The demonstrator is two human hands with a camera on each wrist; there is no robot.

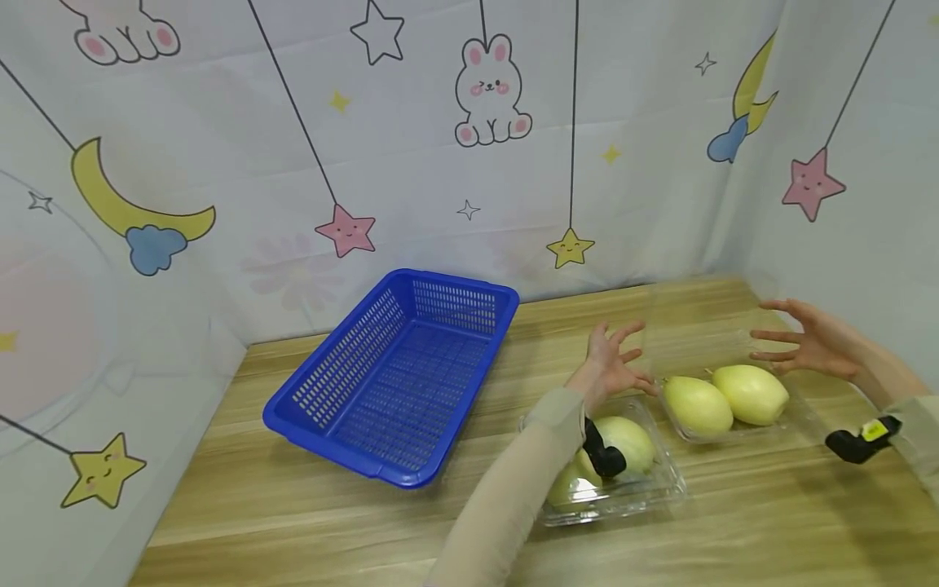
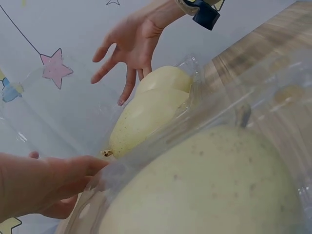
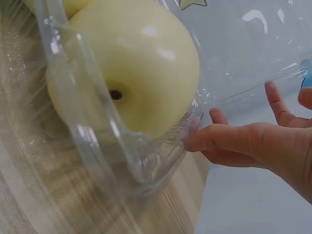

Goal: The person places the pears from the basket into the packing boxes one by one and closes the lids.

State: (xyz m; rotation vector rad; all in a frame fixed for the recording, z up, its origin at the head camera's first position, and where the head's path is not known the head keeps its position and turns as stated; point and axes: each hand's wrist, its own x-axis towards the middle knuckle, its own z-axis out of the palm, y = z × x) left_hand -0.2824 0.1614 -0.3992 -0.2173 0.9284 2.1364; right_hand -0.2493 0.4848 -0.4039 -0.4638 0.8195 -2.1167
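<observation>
An open clear plastic clamshell box (image 1: 722, 436) holds two pale yellow pears (image 1: 751, 395), its transparent lid (image 1: 697, 318) raised at the back. To its left my left hand (image 1: 612, 367) spreads its fingers, the thumb close to the box's near left side. Across from it, my right hand (image 1: 814, 342) is also spread beside the lid and the right-hand pear. In the right wrist view the right thumb (image 3: 209, 139) meets the box's corner. A second clear box (image 1: 609, 514) with pale pears (image 1: 626, 444) lies below my left wrist, partly hidden by the forearm.
A blue perforated plastic basket (image 1: 480, 371) stands left of the boxes, with nothing in it. All sit on a wood-grain table (image 1: 242, 489). A white curtain (image 1: 418, 163) printed with stars, moons and rabbits hangs behind the table and along its sides.
</observation>
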